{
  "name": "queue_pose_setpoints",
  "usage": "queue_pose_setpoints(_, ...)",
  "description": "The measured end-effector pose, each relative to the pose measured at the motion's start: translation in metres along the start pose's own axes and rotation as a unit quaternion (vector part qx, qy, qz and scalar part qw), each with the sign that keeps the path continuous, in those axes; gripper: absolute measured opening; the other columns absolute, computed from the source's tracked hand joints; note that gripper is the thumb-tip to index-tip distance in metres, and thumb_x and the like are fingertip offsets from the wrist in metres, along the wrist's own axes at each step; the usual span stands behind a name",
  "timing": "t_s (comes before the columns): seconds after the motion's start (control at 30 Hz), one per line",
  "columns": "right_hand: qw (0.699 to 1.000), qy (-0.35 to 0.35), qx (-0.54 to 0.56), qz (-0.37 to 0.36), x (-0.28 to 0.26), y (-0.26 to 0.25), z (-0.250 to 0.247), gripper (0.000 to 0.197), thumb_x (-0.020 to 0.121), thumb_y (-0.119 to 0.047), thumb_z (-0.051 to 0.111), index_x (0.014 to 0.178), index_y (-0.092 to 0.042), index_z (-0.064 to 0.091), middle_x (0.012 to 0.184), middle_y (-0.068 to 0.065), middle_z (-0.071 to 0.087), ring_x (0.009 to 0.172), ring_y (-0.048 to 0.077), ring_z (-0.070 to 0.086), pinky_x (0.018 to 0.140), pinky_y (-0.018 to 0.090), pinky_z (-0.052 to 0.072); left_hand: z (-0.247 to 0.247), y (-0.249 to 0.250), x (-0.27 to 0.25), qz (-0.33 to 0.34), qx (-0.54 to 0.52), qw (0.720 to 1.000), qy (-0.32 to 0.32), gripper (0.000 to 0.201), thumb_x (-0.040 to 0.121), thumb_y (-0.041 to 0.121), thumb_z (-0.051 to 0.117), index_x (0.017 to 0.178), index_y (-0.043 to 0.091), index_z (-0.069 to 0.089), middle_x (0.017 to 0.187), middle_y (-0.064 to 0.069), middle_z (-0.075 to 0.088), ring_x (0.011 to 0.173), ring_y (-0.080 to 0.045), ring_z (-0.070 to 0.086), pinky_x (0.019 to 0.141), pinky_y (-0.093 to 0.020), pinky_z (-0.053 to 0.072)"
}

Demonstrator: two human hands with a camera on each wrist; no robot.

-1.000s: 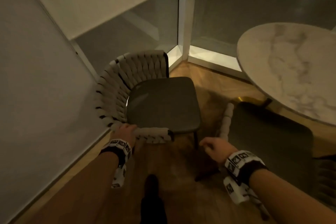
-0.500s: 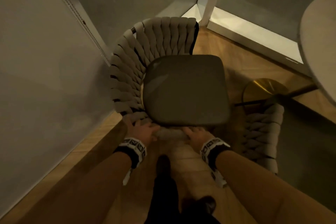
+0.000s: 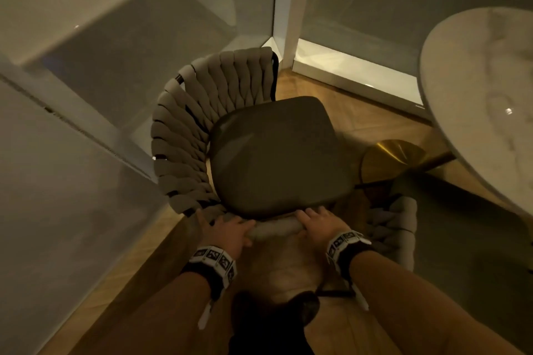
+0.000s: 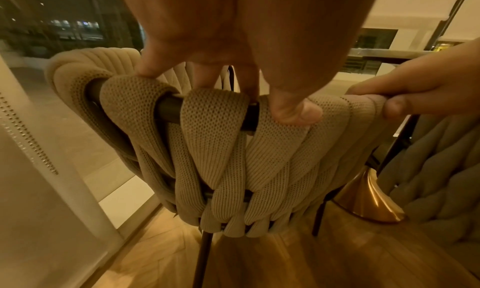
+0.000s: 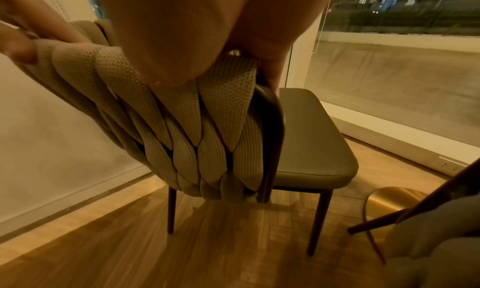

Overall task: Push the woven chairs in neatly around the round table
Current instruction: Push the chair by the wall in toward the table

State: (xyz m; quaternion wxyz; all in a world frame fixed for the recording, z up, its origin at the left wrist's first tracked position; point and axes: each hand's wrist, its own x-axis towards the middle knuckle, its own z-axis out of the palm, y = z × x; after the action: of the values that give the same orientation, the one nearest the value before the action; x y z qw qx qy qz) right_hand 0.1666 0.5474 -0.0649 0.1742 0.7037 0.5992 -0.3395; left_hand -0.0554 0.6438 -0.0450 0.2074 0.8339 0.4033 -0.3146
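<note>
Hands first, head view: your left hand point(image 3: 227, 232) and right hand point(image 3: 318, 226) both grip the chair point(image 3: 277, 153) rail, which has swung slightly since half a second ago; the table point(image 3: 484, 101) sits right, cut off. Left wrist: fingers point(image 4: 298, 112) curl over webbing. Right wrist: your palm hides the fingertips.

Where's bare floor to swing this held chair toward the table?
Bare wooden floor lies between the grey woven chair, the white window sill and the round marble table. It is crowded lower right: gold table base and second woven chair. Both hands grip the backrest.
</note>
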Motion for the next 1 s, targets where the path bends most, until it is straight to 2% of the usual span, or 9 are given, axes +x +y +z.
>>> queue_pose_setpoints(0.17,1.0,-0.003,0.026,-0.004,0.014,0.026,-0.022,0.055,0.095,-0.049,0.04,0.141,-0.021,0.029,0.145,0.009,0.04,0.129,0.036,0.037,0.107,0.048,0.036,-0.028,0.013,0.039,-0.011,0.021,1.0,0.01,0.051,0.093,0.045,0.044,0.14,0.055,0.027,0.158,0.012,0.025,0.145,-0.031,0.021,0.106,-0.074,-0.004)
queue_pose_setpoints(0.33,0.996,0.008,0.085,0.012,0.033,0.036,-0.039,0.059,0.093,-0.057,0.039,0.14,-0.021,0.032,0.143,0.008,0.044,0.128,0.038,0.039,0.104,0.051,0.04,-0.054,0.003,0.087,-0.014,0.014,0.999,0.049,0.054,0.084,0.067,0.035,0.137,0.059,0.027,0.157,0.018,0.023,0.145,-0.027,0.015,0.112,-0.067,0.004)
queue_pose_setpoints(0.43,0.988,0.015,0.15,0.043,0.052,0.042,-0.056,0.058,0.093,-0.055,0.041,0.139,-0.02,0.034,0.143,0.008,0.043,0.13,0.039,0.036,0.105,0.052,0.038,-0.078,-0.006,0.125,0.036,0.032,0.997,0.06,0.058,0.082,0.056,0.031,0.14,0.052,0.033,0.158,0.014,0.026,0.141,-0.029,0.021,0.115,-0.052,0.021)
queue_pose_setpoints(0.5,0.981,0.014,0.188,0.057,0.066,0.048,-0.069,0.055,0.093,-0.052,0.043,0.137,-0.02,0.035,0.143,0.008,0.043,0.13,0.04,0.035,0.105,0.053,0.037,-0.102,-0.009,0.148,0.065,0.055,0.994,0.066,0.059,0.083,0.048,0.037,0.141,0.046,0.035,0.156,0.011,0.03,0.14,-0.03,0.024,0.115,-0.047,0.024)
queue_pose_setpoints(0.57,0.974,0.011,0.216,0.066,0.08,0.057,-0.079,0.05,0.095,-0.045,0.043,0.138,-0.021,0.033,0.143,0.008,0.042,0.13,0.04,0.035,0.106,0.053,0.037,-0.124,-0.012,0.173,0.088,0.096,0.987,0.091,0.056,0.09,0.033,0.049,0.141,0.047,0.035,0.155,0.012,0.033,0.139,-0.029,0.026,0.114,-0.044,0.026)
queue_pose_setpoints(0.63,0.968,0.017,0.239,0.077,0.092,0.065,-0.091,0.049,0.096,-0.039,0.042,0.141,-0.025,0.029,0.144,0.008,0.04,0.13,0.039,0.036,0.107,0.053,0.036,-0.144,-0.011,0.196,0.104,0.119,0.982,0.107,0.06,0.092,0.022,0.052,0.143,0.046,0.034,0.154,0.014,0.033,0.138,-0.029,0.025,0.113,-0.04,0.027)
queue_pose_setpoints(0.77,0.955,0.02,0.272,0.115,0.111,0.081,-0.116,0.055,0.099,-0.035,0.038,0.149,-0.031,0.016,0.152,0.007,0.031,0.138,0.039,0.028,0.113,0.051,0.03,-0.18,-0.006,0.233,0.139,0.141,0.973,0.115,0.059,0.092,0.023,0.051,0.144,0.045,0.033,0.153,0.015,0.034,0.138,-0.03,0.024,0.109,-0.039,0.027)
queue_pose_setpoints(0.9,0.95,0.046,0.272,0.148,0.128,0.103,-0.145,0.057,0.097,-0.034,0.044,0.148,-0.033,0.018,0.148,0.007,0.035,0.133,0.035,0.035,0.113,0.046,0.031,-0.209,0.002,0.274,0.159,0.128,0.974,0.096,0.061,0.087,0.021,0.048,0.142,0.046,0.034,0.15,0.012,0.04,0.132,-0.031,0.028,0.108,-0.043,0.028)
queue_pose_setpoints(1.0,0.937,0.055,0.293,0.184,0.135,0.122,-0.162,0.058,0.096,-0.033,0.046,0.148,-0.036,0.019,0.148,0.009,0.032,0.136,0.037,0.031,0.113,0.047,0.029,-0.23,0.019,0.3,0.18,0.127,0.973,0.074,0.059,0.087,0.021,0.044,0.141,0.043,0.034,0.148,0.008,0.041,0.132,-0.032,0.029,0.11,-0.049,0.027)
